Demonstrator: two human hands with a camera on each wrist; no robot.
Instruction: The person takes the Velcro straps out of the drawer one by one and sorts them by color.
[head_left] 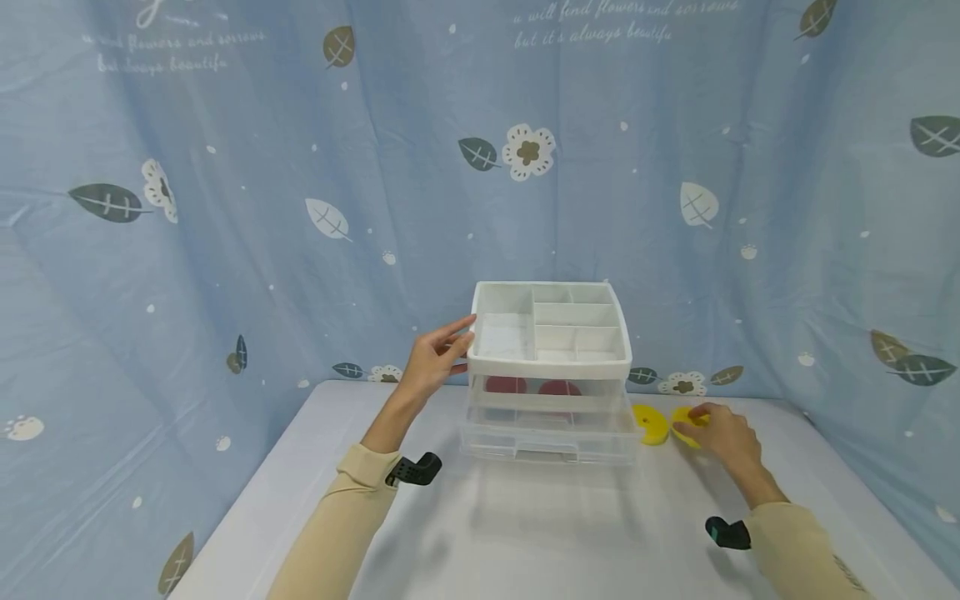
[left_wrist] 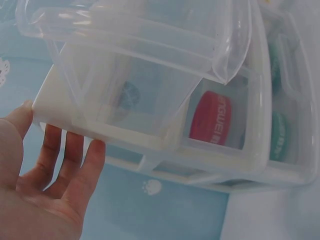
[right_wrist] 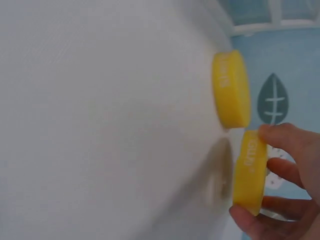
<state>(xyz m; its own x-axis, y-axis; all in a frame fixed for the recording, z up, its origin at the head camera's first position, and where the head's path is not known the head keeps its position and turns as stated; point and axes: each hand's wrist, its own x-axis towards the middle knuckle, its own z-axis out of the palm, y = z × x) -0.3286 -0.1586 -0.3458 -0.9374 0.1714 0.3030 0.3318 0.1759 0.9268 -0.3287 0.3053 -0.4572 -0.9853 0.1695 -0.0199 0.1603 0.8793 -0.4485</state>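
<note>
A white desktop drawer organizer (head_left: 551, 368) with clear drawers stands mid-table. My left hand (head_left: 431, 358) grips its left side, thumb on one face and fingers against another in the left wrist view. A clear drawer (head_left: 551, 446) low in the unit juts out toward me. To the right, my right hand (head_left: 727, 437) pinches a thick yellow disc (right_wrist: 250, 172) with white lettering on its edge, thumb and fingers on opposite sides. Close to it stands a second yellow disc (right_wrist: 231, 90), beside the organizer. Red discs (head_left: 506, 384) show inside a drawer.
Divided compartments (head_left: 506, 333) form the organizer's top. Green discs (left_wrist: 279, 137) appear behind clear plastic in the left wrist view. A white tabletop (head_left: 555, 550) spreads in front, and a blue patterned curtain (head_left: 420, 150) hangs behind and at both sides.
</note>
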